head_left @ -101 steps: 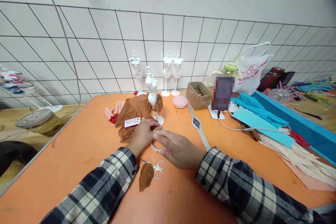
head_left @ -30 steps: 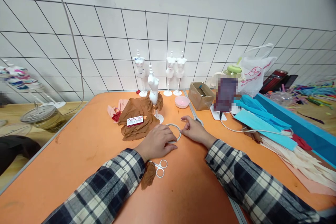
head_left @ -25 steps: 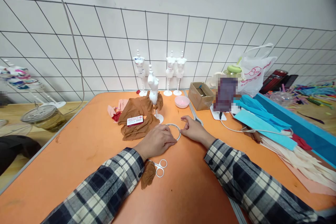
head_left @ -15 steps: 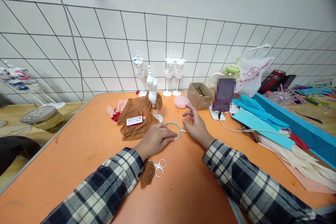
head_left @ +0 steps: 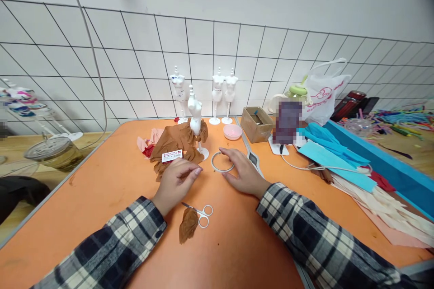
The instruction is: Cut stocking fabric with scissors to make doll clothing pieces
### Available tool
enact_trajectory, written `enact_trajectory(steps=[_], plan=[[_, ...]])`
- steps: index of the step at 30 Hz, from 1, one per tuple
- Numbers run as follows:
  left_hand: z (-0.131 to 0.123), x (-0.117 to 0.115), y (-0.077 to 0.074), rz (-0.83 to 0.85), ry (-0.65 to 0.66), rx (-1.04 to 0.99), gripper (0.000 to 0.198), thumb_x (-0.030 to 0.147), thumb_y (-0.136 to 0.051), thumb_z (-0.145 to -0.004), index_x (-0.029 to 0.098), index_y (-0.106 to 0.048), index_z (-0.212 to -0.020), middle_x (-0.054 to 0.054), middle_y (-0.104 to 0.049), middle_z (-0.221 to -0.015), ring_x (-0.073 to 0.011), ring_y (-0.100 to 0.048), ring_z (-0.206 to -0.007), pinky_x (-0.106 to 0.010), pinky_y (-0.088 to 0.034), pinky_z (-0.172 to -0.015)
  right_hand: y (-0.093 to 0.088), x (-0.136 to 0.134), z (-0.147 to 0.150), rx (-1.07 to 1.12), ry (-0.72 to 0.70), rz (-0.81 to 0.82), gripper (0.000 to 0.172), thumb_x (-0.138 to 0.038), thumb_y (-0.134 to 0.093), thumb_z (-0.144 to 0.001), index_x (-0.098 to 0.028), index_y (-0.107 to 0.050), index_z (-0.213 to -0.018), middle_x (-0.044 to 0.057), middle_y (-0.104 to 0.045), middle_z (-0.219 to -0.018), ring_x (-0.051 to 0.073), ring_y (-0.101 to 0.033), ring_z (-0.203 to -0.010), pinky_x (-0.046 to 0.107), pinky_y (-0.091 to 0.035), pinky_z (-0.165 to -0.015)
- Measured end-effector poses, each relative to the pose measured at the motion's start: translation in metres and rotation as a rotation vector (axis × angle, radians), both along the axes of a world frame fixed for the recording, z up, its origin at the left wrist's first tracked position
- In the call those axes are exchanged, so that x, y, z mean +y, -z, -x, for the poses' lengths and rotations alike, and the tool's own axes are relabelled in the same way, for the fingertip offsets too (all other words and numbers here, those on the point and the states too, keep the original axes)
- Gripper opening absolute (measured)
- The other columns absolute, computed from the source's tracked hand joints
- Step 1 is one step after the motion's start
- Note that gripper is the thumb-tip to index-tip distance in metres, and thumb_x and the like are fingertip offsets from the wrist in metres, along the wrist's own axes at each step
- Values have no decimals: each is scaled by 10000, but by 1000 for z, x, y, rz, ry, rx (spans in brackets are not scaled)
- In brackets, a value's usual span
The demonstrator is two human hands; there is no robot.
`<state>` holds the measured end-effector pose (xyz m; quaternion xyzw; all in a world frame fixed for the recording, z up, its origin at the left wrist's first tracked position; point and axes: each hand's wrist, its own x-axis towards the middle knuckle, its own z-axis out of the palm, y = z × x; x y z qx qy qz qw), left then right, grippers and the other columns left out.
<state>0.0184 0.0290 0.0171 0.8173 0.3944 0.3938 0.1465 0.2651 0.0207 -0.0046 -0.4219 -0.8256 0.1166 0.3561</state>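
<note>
My right hand (head_left: pixel 243 172) curls around the right side of a thin white ring (head_left: pixel 213 166), like a narrow roll of tape, which lies on the orange table. My left hand (head_left: pixel 176 184) hovers left of the ring, thumb and forefinger pinched together; anything between them is too small to make out. Below the hands lie small scissors (head_left: pixel 204 212) with white handles, their blades slightly apart. Brown gathered fabric (head_left: pixel 188 226) rests against them. Ahead of my left hand, a white mini dress form (head_left: pixel 195 110) stands with brown fabric around its lower part.
A small printed box (head_left: pixel 172 156) sits on crumpled brown cloth (head_left: pixel 171 140). Farther back are a pink bowl (head_left: pixel 232 131), an open cardboard box (head_left: pixel 257 125) and several dress forms (head_left: pixel 217 86). At right, a propped phone (head_left: pixel 288 122) trails a cable beside blue fabric (head_left: pixel 339 162).
My left hand has left the ring and drawn back to the left, pinched. My right hand has come down onto the ring's right side. The scissor blades are now uncovered.
</note>
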Motion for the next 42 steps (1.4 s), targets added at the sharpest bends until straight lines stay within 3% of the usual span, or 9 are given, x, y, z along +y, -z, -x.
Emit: enact_trajectory(steps=[6,11,15,17,21,26,29,35,42], plan=[[-11,-7,5,137,3,-113,230,364,-584,-875,190,-728,-831,-55,-702,-803,-209,-592,-808,-340,-438,-776,2,-21,29,73,-125,24,766,-258,-566,-871,-258,-183,-1534,102,-215,-1573,245,-245,-1435,466,-290,-1143],[-6,0,12,548,153,-486,384,446,-494,-911,146,-685,-765,-45,-629,-696,-168,-551,-680,-296,-422,-678,-2,-23,30,-134,-54,-100,616,-233,-563,-869,-268,-396,-1461,81,-149,-1601,268,-217,-1439,501,-264,-1144],[-4,6,18,797,291,-641,383,479,-509,-884,134,-659,-814,-11,-560,-635,-115,-441,-544,-244,-319,-519,-3,-22,26,-180,-82,-95,567,-280,-554,-893,-275,-428,-1445,63,-118,-1612,271,-180,-1454,518,-228,-1154],[-5,6,18,797,292,-595,351,472,-546,-864,138,-646,-824,4,-542,-629,-101,-406,-523,-232,-284,-496,-2,-21,26,-76,-125,16,579,-362,-546,-912,-277,-396,-1465,58,-66,-1620,263,-143,-1470,512,-210,-1162],[-8,4,14,554,139,-336,259,401,-677,-777,144,-666,-802,13,-551,-633,-109,-429,-564,-231,-322,-543,2,-19,27,291,-235,352,595,-456,-511,-934,-326,-336,-1487,10,-11,-1624,227,-59,-1490,476,-165,-1180],[-12,2,11,501,123,-294,284,387,-634,-804,136,-712,-913,-44,-675,-758,-148,-544,-650,-256,-413,-620,3,-19,28,644,-390,597,555,-415,-622,-870,-404,-460,-1401,-64,-72,-1617,229,-47,-1490,446,-172,-1180],[-12,2,13,569,186,-331,280,381,-650,-792,147,-714,-933,-63,-713,-846,-170,-601,-721,-272,-457,-676,4,-19,28,655,-407,632,565,-381,-633,-862,-411,-461,-1399,-73,-67,-1616,232,-45,-1490,446,-128,-1186],[-15,2,16,443,45,-228,262,363,-704,-753,150,-734,-903,-58,-704,-809,-171,-586,-703,-277,-448,-669,5,-18,28,561,-384,618,646,-376,-661,-834,-402,-414,-1430,-62,-21,-1620,245,-59,-1489,441,-119,-1184],[-13,6,17,703,140,-450,294,420,-702,-753,138,-719,-831,-19,-666,-713,-138,-546,-657,-257,-425,-653,2,-21,30,471,-341,608,565,-437,-623,-873,-376,-459,-1410,-30,-42,-1623,237,-84,-1487,427,-140,-1182]])
